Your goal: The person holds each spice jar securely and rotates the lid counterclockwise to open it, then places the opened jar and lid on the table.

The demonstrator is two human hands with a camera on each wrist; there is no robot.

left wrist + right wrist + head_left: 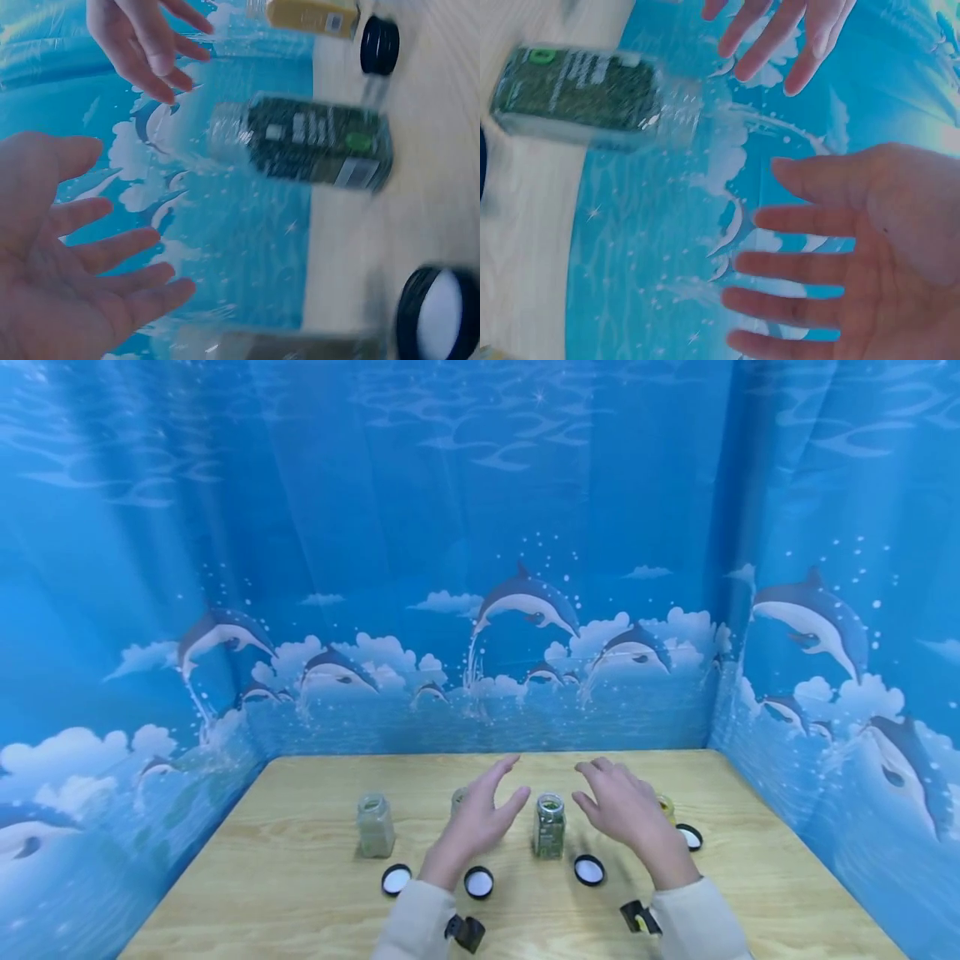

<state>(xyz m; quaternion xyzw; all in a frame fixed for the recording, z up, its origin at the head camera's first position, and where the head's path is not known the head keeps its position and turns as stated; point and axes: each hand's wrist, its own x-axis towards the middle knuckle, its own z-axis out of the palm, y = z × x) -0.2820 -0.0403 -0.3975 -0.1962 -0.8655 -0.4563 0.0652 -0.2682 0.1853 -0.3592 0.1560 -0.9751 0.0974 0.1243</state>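
An uncapped glass jar of green dried herbs (550, 828) stands upright on the table, between my two hands. My left hand (480, 814) is raised to its left, thumb and fingers spread, holding nothing. On the other side hovers my right hand (622, 802), also apart from the jar; its fingers look straight and spread in the right wrist view. Behind my left hand, a second open jar (458, 797) is mostly hidden. A jar with yellow contents (666, 808) is partly covered by my right hand. Nearest the herb jar lies a black lid (589, 870), white inside up.
A pale open jar (376, 828) stands at the left of the wooden table (300, 860). Other black lids lie in front of it (396, 880), by my left wrist (478, 882) and at the right (689, 837). A blue dolphin curtain (480, 527) surrounds the table's back and sides.
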